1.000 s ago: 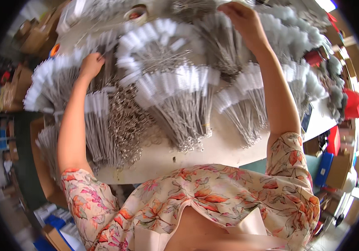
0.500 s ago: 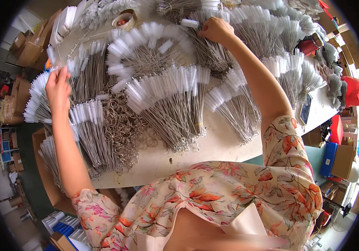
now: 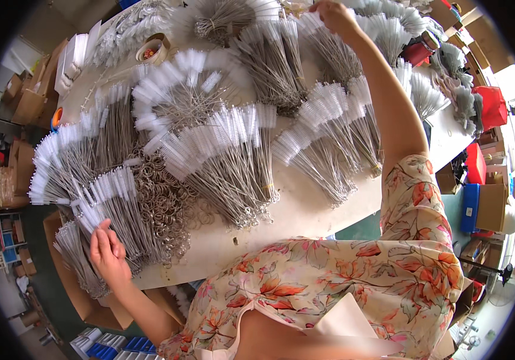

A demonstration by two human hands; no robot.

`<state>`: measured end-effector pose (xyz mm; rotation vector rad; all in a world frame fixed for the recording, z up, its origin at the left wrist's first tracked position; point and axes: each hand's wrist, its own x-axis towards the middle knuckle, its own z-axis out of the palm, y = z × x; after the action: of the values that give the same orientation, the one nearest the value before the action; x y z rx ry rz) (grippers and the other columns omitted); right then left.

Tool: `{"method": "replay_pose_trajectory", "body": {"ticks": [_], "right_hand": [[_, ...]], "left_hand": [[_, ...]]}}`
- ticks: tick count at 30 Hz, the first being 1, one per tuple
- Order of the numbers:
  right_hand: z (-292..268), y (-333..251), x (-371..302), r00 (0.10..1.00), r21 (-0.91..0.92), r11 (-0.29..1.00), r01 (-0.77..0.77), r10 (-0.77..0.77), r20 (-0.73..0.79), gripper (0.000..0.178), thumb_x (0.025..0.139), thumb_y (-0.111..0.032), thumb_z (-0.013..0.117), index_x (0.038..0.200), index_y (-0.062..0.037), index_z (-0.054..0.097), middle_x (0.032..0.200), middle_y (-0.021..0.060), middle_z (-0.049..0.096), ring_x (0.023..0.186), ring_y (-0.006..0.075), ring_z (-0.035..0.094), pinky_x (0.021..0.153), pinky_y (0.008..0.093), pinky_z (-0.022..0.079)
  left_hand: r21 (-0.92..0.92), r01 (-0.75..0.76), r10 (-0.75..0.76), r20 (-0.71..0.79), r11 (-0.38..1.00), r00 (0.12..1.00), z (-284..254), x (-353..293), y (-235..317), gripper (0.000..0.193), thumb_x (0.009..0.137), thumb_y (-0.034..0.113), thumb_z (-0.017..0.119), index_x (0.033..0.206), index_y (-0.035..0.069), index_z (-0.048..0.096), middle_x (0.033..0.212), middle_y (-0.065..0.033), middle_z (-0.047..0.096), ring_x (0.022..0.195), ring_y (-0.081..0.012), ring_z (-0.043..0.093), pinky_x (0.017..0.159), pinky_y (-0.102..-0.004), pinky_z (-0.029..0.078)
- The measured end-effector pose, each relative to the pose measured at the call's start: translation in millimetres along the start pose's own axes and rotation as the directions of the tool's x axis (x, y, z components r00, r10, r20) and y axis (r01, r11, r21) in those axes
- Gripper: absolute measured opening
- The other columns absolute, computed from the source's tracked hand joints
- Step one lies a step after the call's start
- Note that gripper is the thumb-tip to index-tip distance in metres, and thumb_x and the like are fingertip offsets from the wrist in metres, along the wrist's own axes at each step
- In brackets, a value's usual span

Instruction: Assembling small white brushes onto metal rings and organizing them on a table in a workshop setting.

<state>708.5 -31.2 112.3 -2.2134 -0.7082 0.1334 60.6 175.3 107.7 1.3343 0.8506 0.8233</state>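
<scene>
My left hand (image 3: 110,251) is open with its fingers loosely bent, over the near left edge of the table beside bundles of thin wire-stemmed brushes (image 3: 122,198) with white bristle heads. Nothing shows in it. My right arm stretches to the far side, where my right hand (image 3: 334,17) is at the top edge of the view, fingers curled down by the bristle heads of a far brush bundle (image 3: 335,51). What its fingertips hold, if anything, I cannot make out. A wide fan of brushes (image 3: 224,150) lies mid-table, with smaller bundles (image 3: 314,162) to its right.
A heap of metal rings (image 3: 164,204) lies between the left bundles and the middle fan. Farther back are a roll of tape (image 3: 151,51) and orange-handled scissors (image 3: 57,117). A cardboard box (image 3: 98,312) stands below the left table edge; red bags (image 3: 490,108) hang at right.
My left hand has come back toward me from the far left brushes, its fingers loosening. My right hand has reached farther away and slightly right, leaving the bundle it was at. The view has shifted slightly.
</scene>
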Motion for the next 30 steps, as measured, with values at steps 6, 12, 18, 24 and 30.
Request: {"method": "replay_pose_trajectory", "body": {"ticks": [6,12,18,24,30], "right_hand": [[36,-4,-35,0.997,-0.581,0.814,0.005,-0.052,-0.064,0.023,0.070,-0.035,0.062,0.084,-0.0184,0.068,0.090,0.0055,0.066,0.087,0.0268,0.062,0.072,0.0402,0.049],[-6,-52,-47,0.922,-0.523,0.844,0.118,-0.290,-0.258,0.028,0.085,-0.038,0.048,0.088,-0.0161,0.066,0.091,0.0091,0.065,0.087,0.0272,0.061,0.074,0.0403,0.049],[49,-196,-212,0.861,0.847,0.530,0.050,-0.452,0.233,0.025,0.092,-0.030,0.050,0.097,-0.0056,0.055,0.091,0.0031,0.056,0.082,0.0130,0.057,0.078,0.0325,0.050],[108,-224,-318,0.755,0.776,0.628,0.061,-0.537,0.377,0.022,0.092,-0.017,0.051,0.110,-0.0037,0.052,0.101,0.0060,0.054,0.096,0.0135,0.053,0.082,0.0303,0.047],[122,-168,-325,0.900,0.719,0.648,0.252,-0.430,0.073,0.027,0.091,-0.023,0.054,0.105,-0.0023,0.061,0.100,0.0063,0.059,0.098,0.0152,0.055,0.085,0.0272,0.044]], "left_hand": [[-0.167,0.097,-0.099,0.000,0.981,0.995,0,-21,-29,0.028,0.096,0.023,0.044,0.097,-0.001,0.058,0.067,0.0016,0.043,0.047,-0.0012,0.030,0.038,-0.0160,0.020],[-0.198,-0.026,0.053,0.131,0.980,0.990,22,-24,-26,0.024,0.092,0.019,0.050,0.091,-0.003,0.060,0.074,-0.0023,0.051,0.064,-0.0050,0.040,0.056,-0.0214,0.034],[0.115,-0.294,0.257,0.260,0.949,0.931,107,-32,7,0.019,0.091,0.009,0.051,0.104,0.000,0.061,0.065,0.0076,0.043,0.051,0.0005,0.031,0.044,-0.0161,0.025],[0.064,-0.622,0.568,0.344,0.780,0.748,175,-21,8,0.028,0.081,-0.002,0.059,0.108,0.000,0.055,0.071,-0.0057,0.058,0.053,-0.0108,0.056,0.047,-0.0232,0.046],[-0.113,-0.688,0.694,0.029,0.717,0.719,153,-44,12,0.008,0.074,-0.004,0.064,0.076,-0.001,0.057,0.075,-0.0121,0.059,0.064,-0.0190,0.058,0.061,-0.0282,0.050]]}}
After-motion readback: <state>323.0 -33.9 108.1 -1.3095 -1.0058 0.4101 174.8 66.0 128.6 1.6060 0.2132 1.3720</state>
